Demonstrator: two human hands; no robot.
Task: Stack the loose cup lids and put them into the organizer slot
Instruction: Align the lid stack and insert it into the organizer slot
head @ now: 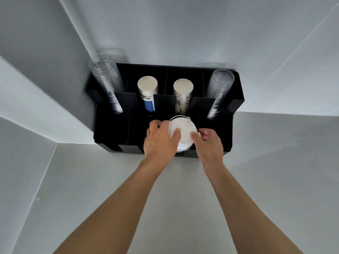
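Note:
A stack of white cup lids (183,128) stands in a front slot of the black organizer (110,132), right of its middle. My left hand (159,140) grips the stack from the left, thumb on the top lid. My right hand (208,143) holds it from the right, thumb also pressed on the top lid. The lower part of the stack is hidden behind my hands and the slot's front wall.
The organizer's back row holds two stacks of clear plastic cups (105,85) (219,92) at the ends and two stacks of paper cups (147,92) (183,96) between them. White walls close in behind and on both sides. A white counter (176,189) lies below my arms.

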